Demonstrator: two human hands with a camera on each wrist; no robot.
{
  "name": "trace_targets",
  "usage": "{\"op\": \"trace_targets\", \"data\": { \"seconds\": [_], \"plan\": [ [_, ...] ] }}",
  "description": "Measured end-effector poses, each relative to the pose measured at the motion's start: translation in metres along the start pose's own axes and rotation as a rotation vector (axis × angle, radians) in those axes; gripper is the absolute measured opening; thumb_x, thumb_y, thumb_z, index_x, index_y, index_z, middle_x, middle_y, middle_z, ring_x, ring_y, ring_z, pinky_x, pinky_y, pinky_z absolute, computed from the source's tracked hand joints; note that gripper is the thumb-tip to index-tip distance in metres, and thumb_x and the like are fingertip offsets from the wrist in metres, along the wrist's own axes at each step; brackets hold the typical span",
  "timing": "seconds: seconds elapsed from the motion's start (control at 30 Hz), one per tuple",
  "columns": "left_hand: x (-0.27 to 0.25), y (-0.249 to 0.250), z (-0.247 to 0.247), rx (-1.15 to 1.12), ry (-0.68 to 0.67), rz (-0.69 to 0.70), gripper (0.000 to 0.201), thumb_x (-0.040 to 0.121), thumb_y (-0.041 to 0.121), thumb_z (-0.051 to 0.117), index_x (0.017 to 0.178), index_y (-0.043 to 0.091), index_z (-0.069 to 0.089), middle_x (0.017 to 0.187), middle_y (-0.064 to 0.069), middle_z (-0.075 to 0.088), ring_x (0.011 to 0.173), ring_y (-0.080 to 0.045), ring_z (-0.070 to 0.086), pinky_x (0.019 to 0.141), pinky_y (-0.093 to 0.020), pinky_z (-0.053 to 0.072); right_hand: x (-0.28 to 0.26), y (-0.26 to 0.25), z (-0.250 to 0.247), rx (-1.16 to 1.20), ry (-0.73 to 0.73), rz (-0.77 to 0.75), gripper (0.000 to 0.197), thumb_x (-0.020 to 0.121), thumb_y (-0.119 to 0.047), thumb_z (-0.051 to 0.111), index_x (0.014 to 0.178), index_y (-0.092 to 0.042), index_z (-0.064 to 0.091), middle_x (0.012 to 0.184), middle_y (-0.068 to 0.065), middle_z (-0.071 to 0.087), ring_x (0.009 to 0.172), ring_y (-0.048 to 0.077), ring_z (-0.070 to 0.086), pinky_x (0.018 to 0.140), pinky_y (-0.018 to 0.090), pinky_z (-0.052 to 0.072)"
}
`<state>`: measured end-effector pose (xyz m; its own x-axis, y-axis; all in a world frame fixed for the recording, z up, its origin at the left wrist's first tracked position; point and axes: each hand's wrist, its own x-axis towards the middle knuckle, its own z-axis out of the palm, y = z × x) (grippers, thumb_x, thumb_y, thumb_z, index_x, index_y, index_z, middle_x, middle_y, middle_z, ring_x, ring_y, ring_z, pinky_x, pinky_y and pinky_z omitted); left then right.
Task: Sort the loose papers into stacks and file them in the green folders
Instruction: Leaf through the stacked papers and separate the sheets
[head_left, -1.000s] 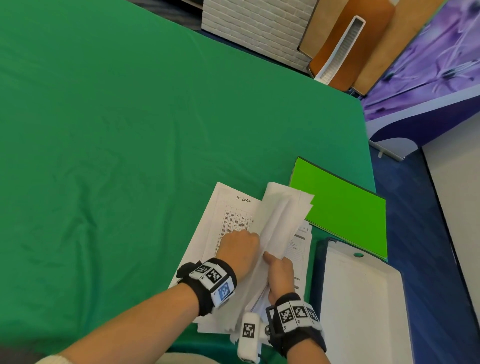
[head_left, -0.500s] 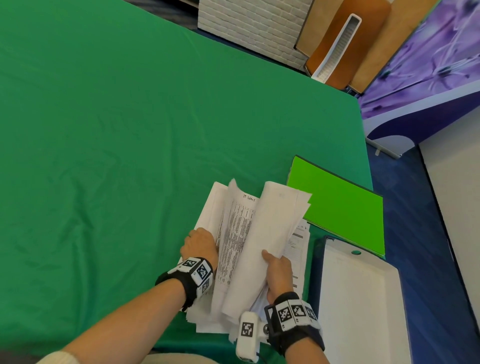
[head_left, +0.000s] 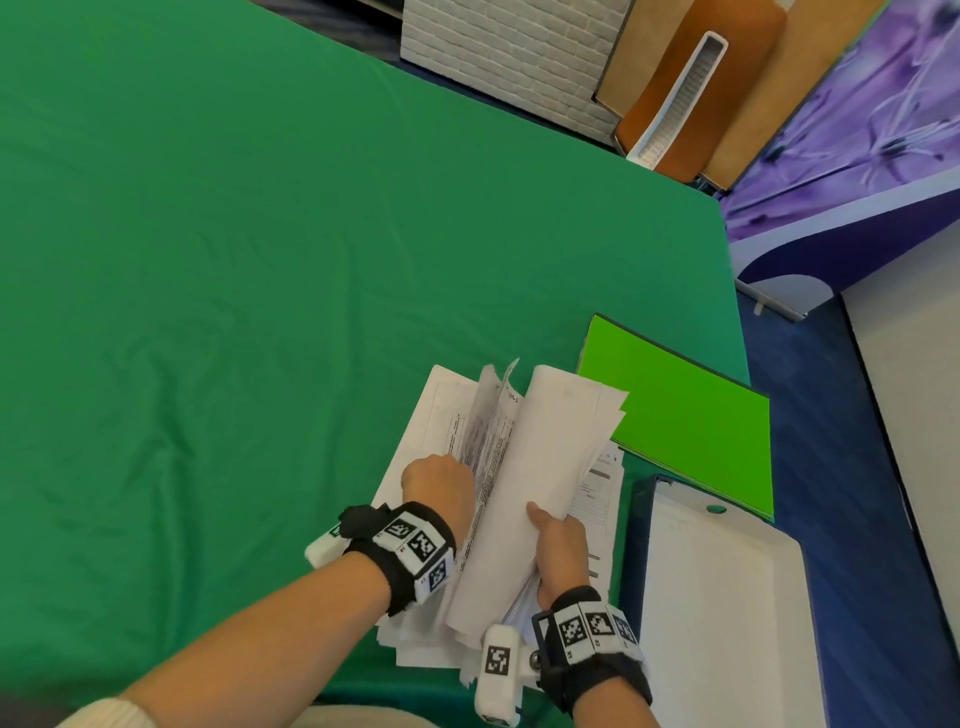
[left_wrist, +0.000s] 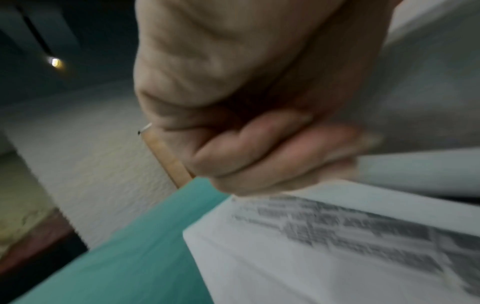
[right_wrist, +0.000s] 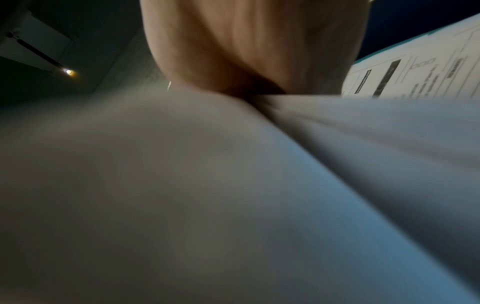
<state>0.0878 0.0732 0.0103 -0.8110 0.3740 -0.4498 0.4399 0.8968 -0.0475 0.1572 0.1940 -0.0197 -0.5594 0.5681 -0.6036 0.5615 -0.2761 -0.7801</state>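
A pile of loose printed papers lies near the front right of the green table. My right hand grips a thick bent bundle of sheets lifted off the pile, thumb on top; the right wrist view is filled by this bundle. My left hand has its fingers curled round the edge of a few printed sheets, standing them up; the left wrist view shows the curled fingers against the paper. A bright green folder lies shut just right of the pile.
A white tray or box lid sits at the table's front right corner, beside the folder. The green tablecloth stretches wide to the left and back. White brick-pattern board and brown panels stand beyond the far edge.
My left hand went from resting on the top printed sheet to gripping several sheets and raising them on edge. The right hand kept its hold on the bundle.
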Motion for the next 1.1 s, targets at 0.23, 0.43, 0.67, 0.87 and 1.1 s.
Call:
{"op": "trace_targets", "data": {
  "seconds": [0.23, 0.43, 0.67, 0.87, 1.1],
  "plan": [
    [-0.007, 0.022, -0.017, -0.046, 0.078, 0.061, 0.020, 0.094, 0.003, 0.044, 0.082, 0.018, 0.053, 0.067, 0.002, 0.045, 0.053, -0.014, 0.042, 0.045, -0.024, 0.025, -0.007, -0.007, -0.003, 0.004, -0.014, 0.008, 0.014, 0.094, -0.008, 0.056, 0.105, -0.015, 0.051, 0.088, -0.003, 0.058, 0.082, 0.018, 0.057, 0.070, 0.031, 0.047],
    [-0.010, 0.023, -0.008, -0.090, 0.108, 0.081, 0.018, 0.095, 0.002, 0.046, 0.095, 0.016, 0.059, 0.096, -0.001, 0.065, 0.086, -0.018, 0.064, 0.055, -0.024, 0.035, -0.006, -0.005, -0.006, -0.002, -0.017, 0.013, 0.018, 0.094, -0.009, 0.056, 0.110, -0.016, 0.049, 0.090, -0.004, 0.058, 0.082, 0.016, 0.056, 0.065, 0.028, 0.045],
    [0.000, 0.008, 0.008, -0.176, 0.093, 0.015, 0.022, 0.098, 0.011, 0.045, 0.114, 0.010, 0.060, 0.119, -0.011, 0.051, 0.101, -0.025, 0.059, 0.074, -0.033, 0.047, -0.005, -0.003, -0.003, -0.003, -0.018, -0.001, 0.032, 0.093, -0.008, 0.058, 0.125, -0.008, 0.053, 0.114, 0.009, 0.061, 0.102, 0.028, 0.057, 0.091, 0.038, 0.047],
    [0.006, 0.007, 0.028, -0.576, 0.034, -0.002, 0.035, 0.101, 0.041, 0.040, 0.097, 0.017, 0.066, 0.144, -0.014, 0.038, 0.134, -0.034, 0.035, 0.109, -0.050, 0.032, -0.003, -0.003, -0.004, -0.010, -0.029, 0.008, 0.013, 0.092, -0.006, 0.058, 0.088, -0.019, 0.057, 0.091, 0.004, 0.064, 0.084, 0.022, 0.060, 0.068, 0.031, 0.048],
    [0.011, 0.010, 0.027, -1.221, 0.169, -0.092, 0.022, 0.102, 0.034, 0.038, 0.095, 0.014, 0.040, 0.089, -0.006, 0.055, 0.074, -0.020, 0.050, 0.064, -0.033, 0.042, 0.001, 0.001, -0.002, -0.013, 0.005, 0.015, 0.036, 0.091, -0.010, 0.060, 0.126, -0.005, 0.052, 0.124, 0.011, 0.059, 0.109, 0.030, 0.057, 0.099, 0.046, 0.046]
  ]
}}
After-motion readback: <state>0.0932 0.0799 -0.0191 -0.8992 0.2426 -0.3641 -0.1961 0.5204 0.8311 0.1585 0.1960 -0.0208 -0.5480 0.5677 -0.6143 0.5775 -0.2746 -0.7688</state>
